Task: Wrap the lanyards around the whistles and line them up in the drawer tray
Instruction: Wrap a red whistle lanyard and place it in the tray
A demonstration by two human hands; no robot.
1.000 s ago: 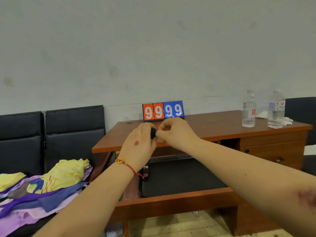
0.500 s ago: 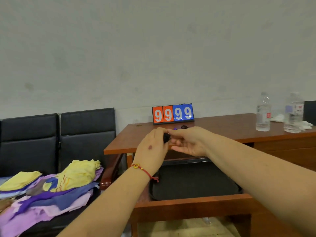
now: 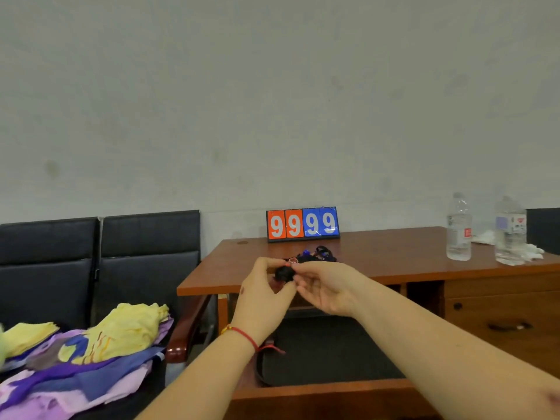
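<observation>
The wooden desk [image 3: 394,262] fills the right half of your view, its top running from centre out to 3 o'clock, with its drawer [image 3: 333,392] pulled open toward you at 6 o'clock. Inside the drawer lies the black tray [image 3: 327,353] — its bare floor shows between your forearms. At 9 o'clock stand two black chairs [image 3: 100,268], and at 8 o'clock a heap of yellow, purple and blue cloths [image 3: 91,350] lies on their seats. At the back of the desk, toward 12 o'clock from your hands, stands the flip scoreboard [image 3: 303,224], reading 9999 in orange and blue. Two clear water bottles [image 3: 459,231] stand at 3 o'clock, near the desk's right end.

Your left hand [image 3: 260,295], with a red string bracelet [image 3: 242,333] on its wrist, and your right hand [image 3: 325,287] meet at centre, above the desk's front edge. Between them they pinch a small black whistle bundle [image 3: 284,272] — left fingers curl around its left side, right thumb and fingers close on its right. Whether the lanyard is fully wound you cannot tell. Just behind your hands, at 12 o'clock, a dark tangle of more whistles and lanyards [image 3: 315,255] lies on the desktop.
</observation>
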